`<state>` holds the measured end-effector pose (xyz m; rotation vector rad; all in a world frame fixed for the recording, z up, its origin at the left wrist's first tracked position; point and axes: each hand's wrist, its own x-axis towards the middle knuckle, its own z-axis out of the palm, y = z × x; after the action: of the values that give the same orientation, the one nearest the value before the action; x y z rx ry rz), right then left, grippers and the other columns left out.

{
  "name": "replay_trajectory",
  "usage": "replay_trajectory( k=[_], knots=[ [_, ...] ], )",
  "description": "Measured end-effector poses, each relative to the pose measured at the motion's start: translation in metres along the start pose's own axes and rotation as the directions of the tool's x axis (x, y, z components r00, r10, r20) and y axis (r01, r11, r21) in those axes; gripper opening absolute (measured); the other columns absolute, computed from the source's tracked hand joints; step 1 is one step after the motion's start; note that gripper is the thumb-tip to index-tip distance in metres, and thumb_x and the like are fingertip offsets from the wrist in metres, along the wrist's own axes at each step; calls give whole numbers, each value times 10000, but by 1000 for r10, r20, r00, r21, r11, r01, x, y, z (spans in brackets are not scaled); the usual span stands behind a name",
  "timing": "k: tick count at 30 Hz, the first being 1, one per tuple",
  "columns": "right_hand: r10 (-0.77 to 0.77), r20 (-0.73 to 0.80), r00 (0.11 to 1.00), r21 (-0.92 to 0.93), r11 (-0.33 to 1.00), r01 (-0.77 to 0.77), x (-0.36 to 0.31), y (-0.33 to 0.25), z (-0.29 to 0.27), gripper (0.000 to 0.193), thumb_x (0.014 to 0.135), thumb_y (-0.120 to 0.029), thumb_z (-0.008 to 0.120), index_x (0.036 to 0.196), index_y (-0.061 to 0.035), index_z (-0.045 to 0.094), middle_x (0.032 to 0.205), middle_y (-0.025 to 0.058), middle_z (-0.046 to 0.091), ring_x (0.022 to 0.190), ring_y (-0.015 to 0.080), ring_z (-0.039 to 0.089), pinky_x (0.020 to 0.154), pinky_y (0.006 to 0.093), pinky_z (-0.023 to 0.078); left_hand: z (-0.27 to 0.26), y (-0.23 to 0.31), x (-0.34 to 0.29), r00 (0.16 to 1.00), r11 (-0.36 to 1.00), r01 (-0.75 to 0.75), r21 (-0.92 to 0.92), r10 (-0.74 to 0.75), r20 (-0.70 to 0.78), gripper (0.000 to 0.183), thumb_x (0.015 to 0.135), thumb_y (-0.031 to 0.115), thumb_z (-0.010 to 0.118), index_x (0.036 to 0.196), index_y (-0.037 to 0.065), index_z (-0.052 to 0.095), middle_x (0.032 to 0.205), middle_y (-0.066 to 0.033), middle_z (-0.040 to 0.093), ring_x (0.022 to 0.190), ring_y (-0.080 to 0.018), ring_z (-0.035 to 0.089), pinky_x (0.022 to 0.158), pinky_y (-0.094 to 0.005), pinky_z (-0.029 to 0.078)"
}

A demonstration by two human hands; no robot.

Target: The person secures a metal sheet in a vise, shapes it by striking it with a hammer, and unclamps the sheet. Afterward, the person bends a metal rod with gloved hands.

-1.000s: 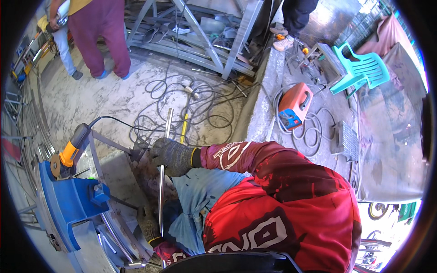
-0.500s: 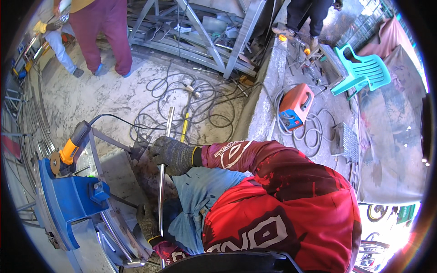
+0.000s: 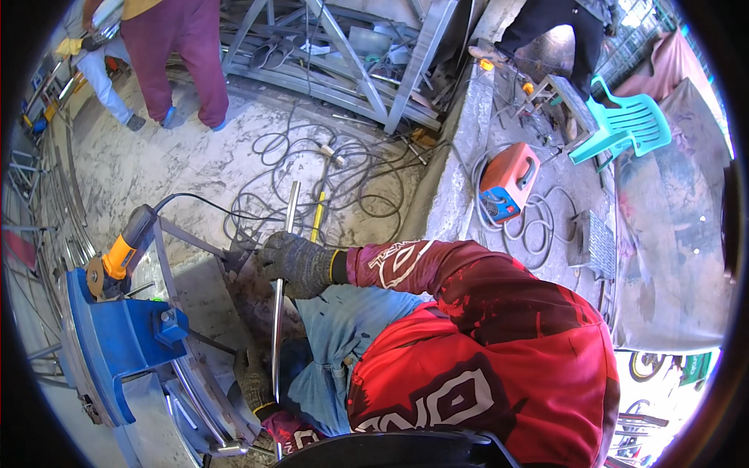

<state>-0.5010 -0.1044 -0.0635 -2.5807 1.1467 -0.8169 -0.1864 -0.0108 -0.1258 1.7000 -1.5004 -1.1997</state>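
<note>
My right hand (image 3: 300, 265), in a dark grey knitted glove, is wrapped around a shiny metal tube (image 3: 278, 335). The tube stands nearly upright in the picture, its far end sticking out beyond the glove. Lower down, my gloved left hand (image 3: 253, 381) is beside the tube's near part; its fingers are mostly hidden, so whether it grips anything does not show. To the left, a yellow and black angle grinder (image 3: 121, 253) with a brown disc rests at the top of a blue metal clamp-like machine (image 3: 125, 335). A thin dark cord runs from the grinder.
Tangled black cables (image 3: 328, 168) and a yellow bar (image 3: 318, 217) lie on the floor ahead. An orange welding machine (image 3: 509, 183) and a turquoise plastic chair (image 3: 624, 125) are at the right. A steel frame (image 3: 367, 86) stands at the back. Other people are at the far left and right.
The person at the far right has shifted to the right and bent lower beside the chair. My hands and the tube are almost unmoved.
</note>
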Motion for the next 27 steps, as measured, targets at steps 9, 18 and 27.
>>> replay_trajectory(
  k=[9,18,27],
  knots=[
    [-45,-68,997,11,999,46,1,-2,-3,264,586,-169,718,841,-103,692,983,117,628,993,352,589,875,488,462,-3,-1,0,998,999,53,11,-53,24,345,963,302,598,937,-41,627,799,-106,588,710,-199,511,676,-372,428],
    [-3,5,1000,11,1000,3,1,1,-1,261,590,-256,728,784,-82,714,1062,167,646,1048,376,599,905,488,457,3,26,-9,994,991,-87,103,92,-50,335,963,272,535,867,-46,573,724,-170,515,658,-252,473,645,-434,414],
    [-15,-20,1000,-15,1000,15,-1,0,-1,271,575,-256,734,805,-113,723,1021,140,645,1049,345,586,923,468,448,-3,19,-5,999,995,-38,95,38,8,390,965,341,581,940,-46,617,786,-139,574,704,-231,495,682,-393,418]
  ],
)
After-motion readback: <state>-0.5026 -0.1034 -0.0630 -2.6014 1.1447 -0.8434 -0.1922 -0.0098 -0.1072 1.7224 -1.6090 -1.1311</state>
